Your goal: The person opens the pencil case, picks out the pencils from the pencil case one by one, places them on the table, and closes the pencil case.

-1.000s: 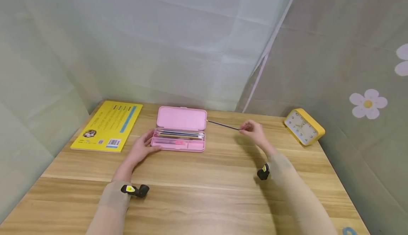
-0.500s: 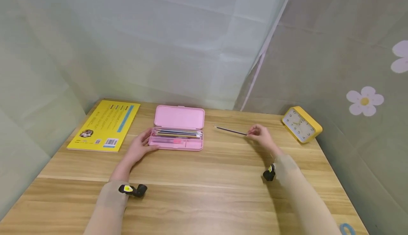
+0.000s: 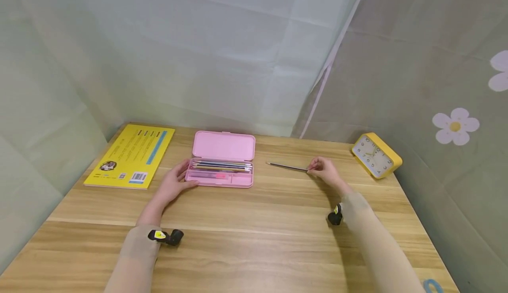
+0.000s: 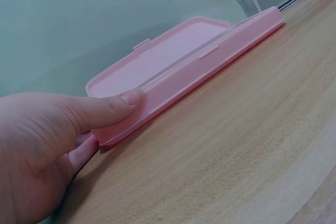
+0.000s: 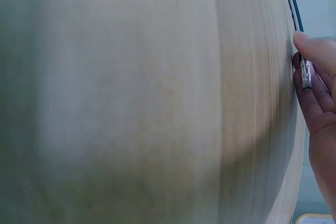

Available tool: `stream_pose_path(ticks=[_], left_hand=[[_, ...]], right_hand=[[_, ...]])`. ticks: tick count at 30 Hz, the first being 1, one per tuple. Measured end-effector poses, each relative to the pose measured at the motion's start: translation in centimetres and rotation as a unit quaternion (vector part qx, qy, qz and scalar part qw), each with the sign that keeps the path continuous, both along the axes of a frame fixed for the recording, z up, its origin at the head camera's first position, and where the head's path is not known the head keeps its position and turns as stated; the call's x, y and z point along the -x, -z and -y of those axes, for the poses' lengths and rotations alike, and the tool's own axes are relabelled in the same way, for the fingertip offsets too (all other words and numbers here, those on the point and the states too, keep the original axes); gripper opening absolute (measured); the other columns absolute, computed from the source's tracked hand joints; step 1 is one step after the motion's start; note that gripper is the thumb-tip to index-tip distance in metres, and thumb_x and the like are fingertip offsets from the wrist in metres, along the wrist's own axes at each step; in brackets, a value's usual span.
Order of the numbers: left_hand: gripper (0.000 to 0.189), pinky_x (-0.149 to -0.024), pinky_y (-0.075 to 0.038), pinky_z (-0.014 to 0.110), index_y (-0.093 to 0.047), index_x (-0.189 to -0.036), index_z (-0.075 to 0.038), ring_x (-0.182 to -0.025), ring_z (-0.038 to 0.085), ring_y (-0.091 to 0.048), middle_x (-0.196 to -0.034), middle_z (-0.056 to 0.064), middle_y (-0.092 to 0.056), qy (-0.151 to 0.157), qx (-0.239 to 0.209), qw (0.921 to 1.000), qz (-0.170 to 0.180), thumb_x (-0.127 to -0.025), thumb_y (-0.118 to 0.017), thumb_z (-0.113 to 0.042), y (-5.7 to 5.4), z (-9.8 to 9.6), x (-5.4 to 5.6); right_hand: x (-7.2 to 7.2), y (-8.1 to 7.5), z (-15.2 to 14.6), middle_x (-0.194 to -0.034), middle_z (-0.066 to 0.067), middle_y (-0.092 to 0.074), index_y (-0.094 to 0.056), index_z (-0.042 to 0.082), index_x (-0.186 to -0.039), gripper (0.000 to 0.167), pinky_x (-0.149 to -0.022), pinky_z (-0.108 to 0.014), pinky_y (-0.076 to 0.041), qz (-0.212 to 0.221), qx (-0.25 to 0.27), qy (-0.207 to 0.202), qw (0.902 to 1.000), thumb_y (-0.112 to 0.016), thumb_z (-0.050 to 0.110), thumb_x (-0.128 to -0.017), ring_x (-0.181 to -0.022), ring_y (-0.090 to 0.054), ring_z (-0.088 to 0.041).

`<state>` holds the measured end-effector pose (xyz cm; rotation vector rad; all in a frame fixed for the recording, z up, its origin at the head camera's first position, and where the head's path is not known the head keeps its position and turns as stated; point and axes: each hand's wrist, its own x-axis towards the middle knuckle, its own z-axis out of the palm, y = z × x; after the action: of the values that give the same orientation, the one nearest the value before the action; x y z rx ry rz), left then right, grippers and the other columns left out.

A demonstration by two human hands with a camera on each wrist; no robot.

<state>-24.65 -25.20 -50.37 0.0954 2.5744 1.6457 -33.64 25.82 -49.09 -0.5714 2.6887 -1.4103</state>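
A pink pencil case [image 3: 224, 146] lies with its lid swung back on the wooden table. Several pencils [image 3: 222, 166] fill its rear compartment, and a pink-tipped pen [image 3: 208, 175] lies in the front one. My left hand [image 3: 173, 183] holds the case's left end; in the left wrist view the thumb [image 4: 113, 109] presses the front wall, and the other fingers are partly hidden behind the end. To the right of the case, my right hand [image 3: 325, 171] pinches a dark pencil [image 3: 286, 166] near its eraser end [image 5: 306, 74], its tip pointing left toward the case, low over the tabletop.
A yellow book [image 3: 131, 156] lies at the left of the table [image 3: 254, 240]. At the back right stands a yellow alarm clock [image 3: 375, 155]. A blue ring-shaped thing [image 3: 432, 286] shows at the lower right edge. Curtains [image 3: 206, 54] hang behind and beside the table.
My right hand has drawn the pencil rightward and a little toward me, away from the case, and the pencil has come down toward the table. My left hand stays on the case.
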Motion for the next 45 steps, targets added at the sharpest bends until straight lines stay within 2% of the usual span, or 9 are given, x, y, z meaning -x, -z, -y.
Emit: stream_pose_path(ticks=[15, 20, 25, 29, 33, 37, 41, 42, 45], left_hand=[[0.097, -0.117, -0.031, 0.054, -0.013, -0.155, 0.002, -0.144, 0.046, -0.027, -0.159, 0.027, -0.019, -0.001, 0.002, 1.0000, 0.003, -0.086, -0.076, -0.024, -0.1, 0.0, -0.1], [0.096, -0.117, -0.031, 0.054, -0.014, -0.155, 0.002, -0.144, 0.046, -0.027, -0.159, 0.026, -0.019, -0.003, 0.002, 1.0000, 0.003, -0.086, -0.076, -0.023, -0.1, 0.0, -0.1], [0.096, -0.116, -0.031, 0.054, -0.014, -0.155, 0.003, -0.143, 0.046, -0.028, -0.159, 0.027, -0.019, -0.001, -0.001, 1.0000, 0.001, -0.086, -0.076, -0.022, -0.2, 0.0, -0.1], [0.096, -0.116, -0.031, 0.054, -0.013, -0.155, 0.003, -0.143, 0.047, -0.027, -0.159, 0.028, -0.019, -0.001, -0.001, 1.0000, 0.002, -0.086, -0.076, -0.022, -0.2, 0.0, -0.2], [0.096, -0.117, -0.031, 0.054, -0.013, -0.155, 0.002, -0.144, 0.046, -0.027, -0.159, 0.027, -0.019, -0.003, 0.000, 1.0000, 0.004, -0.086, -0.076, -0.023, -0.3, 0.0, -0.2], [0.096, -0.117, -0.031, 0.054, -0.013, -0.155, 0.002, -0.144, 0.046, -0.027, -0.159, 0.027, -0.019, -0.004, 0.002, 1.0000, 0.003, -0.086, -0.076, -0.023, -0.4, 0.0, -0.3], [0.095, -0.116, -0.031, 0.054, -0.014, -0.155, 0.001, -0.144, 0.046, -0.027, -0.159, 0.027, -0.019, -0.004, 0.002, 1.0000, 0.001, -0.087, -0.075, -0.022, -0.3, 0.0, -0.3], [0.095, -0.116, -0.031, 0.054, -0.014, -0.155, 0.002, -0.144, 0.046, -0.027, -0.159, 0.027, -0.020, -0.003, 0.001, 1.0000, 0.000, -0.087, -0.075, -0.022, -0.2, 0.0, -0.2], [0.094, -0.116, -0.031, 0.054, -0.014, -0.155, 0.002, -0.144, 0.046, -0.028, -0.159, 0.027, -0.020, -0.002, -0.001, 1.0000, -0.001, -0.087, -0.075, -0.022, -0.1, -0.1, -0.2]], right_hand=[[0.3, -0.1, 0.3, -0.093, -0.022, -0.070, -0.061, -0.007, -0.095, 0.019, -0.075, -0.012, -0.051, -0.009, -0.033, 0.009, 0.9994, -0.074, -0.004, -0.081, -0.079, -0.063, -0.006], [0.3, -0.2, 0.3, -0.093, -0.024, -0.070, -0.061, -0.008, -0.095, 0.019, -0.074, -0.012, -0.050, -0.013, -0.028, 0.002, 0.9995, -0.073, -0.004, -0.082, -0.079, -0.063, -0.007], [0.3, -0.2, 0.3, -0.093, -0.026, -0.070, -0.061, -0.009, -0.095, 0.019, -0.073, -0.011, -0.050, -0.010, -0.014, 0.001, 0.9999, -0.073, -0.005, -0.082, -0.076, -0.061, 0.000], [0.2, -0.4, 0.5, -0.095, -0.025, -0.070, -0.063, -0.008, -0.096, 0.021, -0.072, -0.013, -0.051, -0.010, -0.014, 0.019, 0.9997, -0.075, -0.001, -0.081, -0.077, -0.062, -0.003], [0.0, -1.3, 1.4, -0.096, -0.021, -0.071, -0.065, -0.004, -0.098, 0.021, -0.074, -0.020, -0.054, -0.026, -0.041, 0.052, 0.9975, -0.076, 0.007, -0.084, -0.083, -0.066, -0.017], [0.2, -2.5, 3.3, -0.098, -0.019, -0.072, -0.066, -0.002, -0.098, 0.018, -0.080, -0.035, -0.057, -0.049, -0.055, 0.065, 0.9952, -0.074, 0.009, -0.086, -0.090, -0.067, -0.030], [0.4, -3.8, 5.9, -0.099, -0.020, -0.071, -0.066, -0.003, -0.099, 0.017, -0.086, -0.042, -0.057, -0.058, -0.029, 0.049, 0.9967, -0.073, 0.006, -0.087, -0.093, -0.066, -0.032], [0.1, -4.6, 6.8, -0.101, -0.022, -0.071, -0.065, -0.005, -0.101, 0.018, -0.088, -0.044, -0.056, -0.055, -0.018, 0.040, 0.9975, -0.072, 0.004, -0.087, -0.094, -0.066, -0.034], [0.3, -5.5, 8.9, -0.101, -0.022, -0.070, -0.065, -0.005, -0.101, 0.018, -0.087, -0.041, -0.056, -0.057, 0.004, 0.023, 0.9981, -0.072, 0.001, -0.086, -0.092, -0.065, -0.032]])
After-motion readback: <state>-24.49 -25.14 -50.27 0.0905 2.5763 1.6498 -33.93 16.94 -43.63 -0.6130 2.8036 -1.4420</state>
